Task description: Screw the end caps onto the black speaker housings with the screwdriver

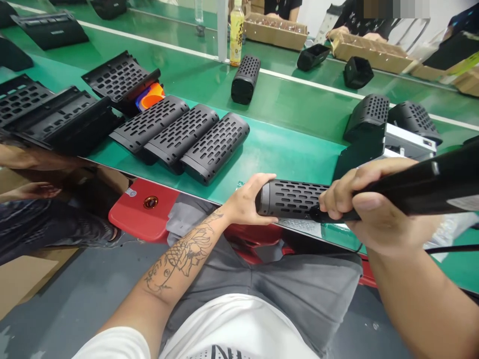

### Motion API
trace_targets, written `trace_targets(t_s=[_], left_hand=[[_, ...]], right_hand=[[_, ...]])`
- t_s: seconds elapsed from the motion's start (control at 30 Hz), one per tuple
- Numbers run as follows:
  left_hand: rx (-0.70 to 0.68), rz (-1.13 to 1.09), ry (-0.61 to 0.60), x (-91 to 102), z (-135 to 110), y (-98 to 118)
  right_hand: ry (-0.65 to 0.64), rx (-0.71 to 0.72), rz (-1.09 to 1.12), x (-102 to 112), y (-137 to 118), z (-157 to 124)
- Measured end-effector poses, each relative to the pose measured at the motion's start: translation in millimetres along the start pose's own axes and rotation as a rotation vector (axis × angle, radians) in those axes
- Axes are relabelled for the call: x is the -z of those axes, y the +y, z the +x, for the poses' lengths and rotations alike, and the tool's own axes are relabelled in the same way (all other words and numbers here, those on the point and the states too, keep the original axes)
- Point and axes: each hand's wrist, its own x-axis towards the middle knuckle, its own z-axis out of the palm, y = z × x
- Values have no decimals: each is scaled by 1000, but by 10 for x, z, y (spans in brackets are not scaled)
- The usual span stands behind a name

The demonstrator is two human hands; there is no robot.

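My left hand [247, 199] is closed round the left end of a black perforated speaker housing [294, 199], held lying sideways at the near edge of the green bench [284, 149]. My right hand [368, 207] grips a black handheld power tool [426, 187] whose tip meets the housing's right end. A cable trails from the tool to the right.
Three similar housings [183, 137] lie side by side to the left, with stacked black grille panels [56, 117] and an orange-blue object [149, 95] behind them. Further housings [245, 79], a yellow bottle [236, 32], cardboard trays [275, 30] and other people's hands lie beyond. A red stool [144, 209] is below.
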Motion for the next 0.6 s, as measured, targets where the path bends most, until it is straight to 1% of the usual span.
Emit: trace_targets(t_s=[0.07, 0.23, 0.37, 0.5, 0.6], left_hand=[[16, 13, 1, 3, -8, 3], [25, 24, 2, -4, -19, 10], [12, 31, 15, -11, -14, 17], [29, 31, 4, -8, -6, 22], [14, 36, 6, 0, -4, 14]], right_hand=[[-28, -12, 38, 16, 23, -1], [2, -51, 135, 14, 11, 6], [-29, -70, 155, 22, 12, 17], [-3, -85, 171, 52, 55, -35], [-5, -103, 101, 37, 47, -107]])
